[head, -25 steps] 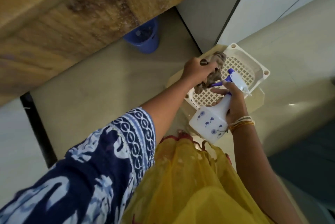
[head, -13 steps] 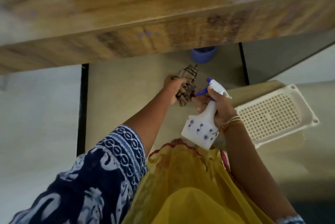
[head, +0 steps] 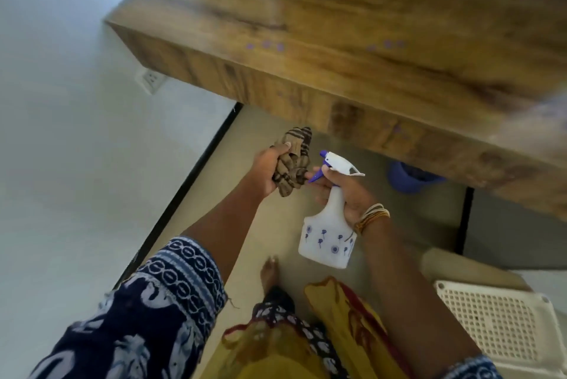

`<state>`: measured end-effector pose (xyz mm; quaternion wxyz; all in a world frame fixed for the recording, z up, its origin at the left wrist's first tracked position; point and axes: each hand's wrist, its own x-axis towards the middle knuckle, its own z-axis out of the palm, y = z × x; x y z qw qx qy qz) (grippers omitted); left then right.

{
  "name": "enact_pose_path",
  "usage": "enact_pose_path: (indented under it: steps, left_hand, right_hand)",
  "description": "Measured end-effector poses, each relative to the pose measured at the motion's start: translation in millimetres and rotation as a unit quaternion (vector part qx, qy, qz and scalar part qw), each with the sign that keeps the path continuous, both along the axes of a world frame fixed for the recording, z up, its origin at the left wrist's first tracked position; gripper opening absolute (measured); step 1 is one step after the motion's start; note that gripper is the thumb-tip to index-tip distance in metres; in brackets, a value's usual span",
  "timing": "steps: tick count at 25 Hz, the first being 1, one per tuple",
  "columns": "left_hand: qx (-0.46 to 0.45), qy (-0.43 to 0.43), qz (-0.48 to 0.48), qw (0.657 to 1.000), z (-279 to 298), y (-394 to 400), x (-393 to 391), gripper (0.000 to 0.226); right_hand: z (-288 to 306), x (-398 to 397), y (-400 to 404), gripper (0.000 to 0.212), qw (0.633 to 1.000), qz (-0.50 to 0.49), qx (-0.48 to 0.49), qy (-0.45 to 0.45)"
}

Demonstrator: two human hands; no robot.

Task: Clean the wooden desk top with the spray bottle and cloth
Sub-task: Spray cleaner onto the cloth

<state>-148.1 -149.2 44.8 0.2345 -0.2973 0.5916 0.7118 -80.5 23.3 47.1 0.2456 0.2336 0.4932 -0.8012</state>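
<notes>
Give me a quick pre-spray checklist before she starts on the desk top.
1. Bottle gripped: ok, right hand is wrapped around its neck.
2. Finger on trigger: ok, a fingertip rests at the blue lever.
3. Nozzle aimed at the desk top: not ok, the bottle sits below the desk edge and points up and left.
4. Cloth ready: ok, bunched in the left hand.
5. Desk top free of things: cannot tell, only part of it shows and it is blurred; a dark shape cuts in at the far right corner.
6. Liquid in bottle: cannot tell, its body is opaque white.
</notes>
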Motion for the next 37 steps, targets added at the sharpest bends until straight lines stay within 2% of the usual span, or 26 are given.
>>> enact_pose_path:
  steps: [4,10,13,16,18,25,31,34,37]
  left_hand:
    - [0.053,0.054,0.034,0.997,49.7,-52.2,-20.2,0.043]
    - [0.061,0.1,0.093,0.989,96.3,-125.3,-72.7,0.039]
    - [0.079,0.127,0.092,0.984,120.5,-152.5,-100.7,0.025]
    - [0.106,0.141,0.087,0.98,136.7,-171.4,-123.7,0.014]
    - [0.118,0.153,0.085,0.978,140.9,-179.0,-141.3,0.015]
    - [0.144,0.154,0.091,0.973,149.6,-180.5,-204.7,0.042]
    - [0.12,0.163,0.132,0.97,164.5,-167.4,-284.1,0.032]
    - [0.118,0.162,0.152,0.968,166.5,-161.3,-316.6,0.039]
    - [0.11,0.162,0.166,0.966,165.5,-157.7,-341.9,0.044]
  right_hand:
    - [40.8,-39.2,-39.0,0.023,0.998,0.046,0.015,0.046]
    - [86.5,-101.4,-100.2,0.023,0.996,0.018,0.011,0.087]
    - [107.1,-134.3,-129.4,0.02,0.994,0.019,0.027,0.108]
    - [122.7,-161.1,-151.5,0.029,0.99,0.05,0.037,0.127]
    - [130.5,-177.2,-159.7,0.029,0.987,0.067,0.04,0.141]
    - [150.5,-246.3,-166.4,0.019,0.975,0.123,0.055,0.174]
    - [164.3,-345.1,-159.4,0.043,0.949,0.186,0.141,0.211]
    - [176.8,-389.2,-154.3,0.058,0.953,0.195,0.138,0.186]
    - [183.5,-424.3,-152.6,0.053,0.932,0.218,0.196,0.213]
